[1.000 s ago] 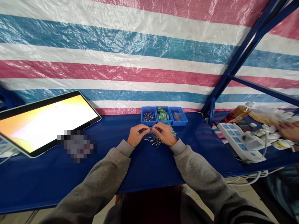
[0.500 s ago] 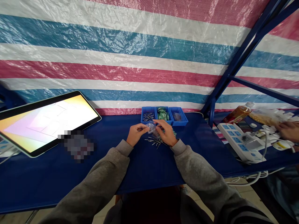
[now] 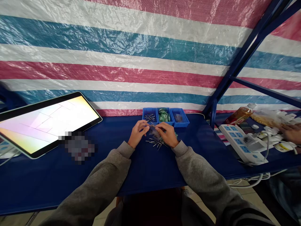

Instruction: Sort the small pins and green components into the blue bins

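My left hand (image 3: 138,133) and my right hand (image 3: 168,134) are close together over the blue table, fingers pinched. Between them is a small clear plastic bag (image 3: 152,128), its edges at the fingertips of both hands. Under and in front of the hands lies a loose pile of thin silver and dark rods (image 3: 158,143), with some clear and green bits partly hidden by my right hand. Just behind stand three blue bins: the left bin (image 3: 144,117) holds similar rods, the middle one green packets (image 3: 164,115), the right one small clear pieces (image 3: 178,118).
A tilted lit screen (image 3: 49,122) stands on the left, with a blurred-out item (image 3: 79,147) beside it. To the right are a white power strip (image 3: 242,144), a drink bottle (image 3: 240,113) and another person's hand (image 3: 291,133). A blue metal frame (image 3: 235,66) rises there.
The plastic bag, bunched up and shiny before, now looks flatter and lower between my hands. My right fingers have drawn together into a pinch, and my left fingers have shifted slightly upward.
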The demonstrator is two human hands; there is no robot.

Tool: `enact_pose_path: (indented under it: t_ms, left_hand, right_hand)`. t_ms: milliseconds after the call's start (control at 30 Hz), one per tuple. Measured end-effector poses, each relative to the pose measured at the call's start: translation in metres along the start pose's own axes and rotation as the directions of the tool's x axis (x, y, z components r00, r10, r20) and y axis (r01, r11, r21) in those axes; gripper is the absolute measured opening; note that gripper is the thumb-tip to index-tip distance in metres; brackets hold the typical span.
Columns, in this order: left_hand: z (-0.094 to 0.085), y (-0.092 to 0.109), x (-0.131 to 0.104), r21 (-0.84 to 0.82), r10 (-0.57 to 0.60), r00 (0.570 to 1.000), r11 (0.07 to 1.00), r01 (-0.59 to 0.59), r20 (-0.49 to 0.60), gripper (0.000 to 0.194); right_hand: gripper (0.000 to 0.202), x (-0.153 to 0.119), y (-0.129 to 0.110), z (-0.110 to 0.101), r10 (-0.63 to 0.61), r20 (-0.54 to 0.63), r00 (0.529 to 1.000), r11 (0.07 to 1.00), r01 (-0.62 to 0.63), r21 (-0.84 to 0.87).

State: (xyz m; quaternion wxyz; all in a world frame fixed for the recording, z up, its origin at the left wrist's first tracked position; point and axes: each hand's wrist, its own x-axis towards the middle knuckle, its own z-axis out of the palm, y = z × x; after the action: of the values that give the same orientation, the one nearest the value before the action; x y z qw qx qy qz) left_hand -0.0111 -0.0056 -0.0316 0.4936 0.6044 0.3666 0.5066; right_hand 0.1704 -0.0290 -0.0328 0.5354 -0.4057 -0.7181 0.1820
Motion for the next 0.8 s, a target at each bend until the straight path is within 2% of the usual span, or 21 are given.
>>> enact_pose_path:
  t_ms: [200,400,433,500,533,600,700,767,800]
  left_hand:
    - [-0.002,0.002,-0.002,0.126,0.023,0.996,0.991,-0.034,0.089,0.034]
    - [-0.002,0.002,-0.003,0.218,0.052,0.998,0.974,-0.06,0.043,0.033]
    - [-0.002,0.002,-0.003,0.226,0.054,0.998,0.972,-0.057,0.02,0.034]
    - [-0.003,0.001,-0.002,0.23,0.042,0.999,0.973,-0.038,-0.014,0.035]
    - [-0.004,0.0,-0.001,0.227,0.033,0.999,0.973,-0.027,-0.023,0.036]
    - [-0.005,0.0,0.0,0.223,0.023,0.999,0.975,-0.017,-0.024,0.035]
    - [-0.005,-0.001,-0.001,0.229,0.023,1.0,0.973,-0.023,0.002,0.032]
    - [-0.004,-0.002,-0.001,0.246,0.03,0.999,0.969,-0.034,0.017,0.031]
    - [-0.004,-0.002,-0.001,0.26,0.038,0.999,0.965,-0.044,0.025,0.031]
  right_hand:
    - [0.03,-0.001,0.001,0.003,0.27,0.106,0.957,0.924,-0.289,0.251]
    - [0.029,0.007,0.001,-0.006,0.362,0.253,0.897,0.83,-0.434,0.35]
    - [0.03,0.009,0.002,-0.01,0.393,0.228,0.891,0.807,-0.453,0.379]
    - [0.028,0.014,0.006,-0.018,0.483,0.056,0.874,0.749,-0.445,0.491]
    - [0.029,0.016,0.008,-0.022,0.539,-0.063,0.84,0.715,-0.416,0.562]
    - [0.031,0.019,0.011,-0.03,0.651,-0.219,0.727,0.637,-0.365,0.679]
    - [0.029,0.02,0.014,-0.036,0.773,-0.281,0.569,0.535,-0.346,0.771]
    - [0.025,0.019,0.013,-0.036,0.81,-0.261,0.525,0.493,-0.369,0.788]
    - [0.023,0.019,0.013,-0.036,0.814,-0.234,0.532,0.482,-0.393,0.783]
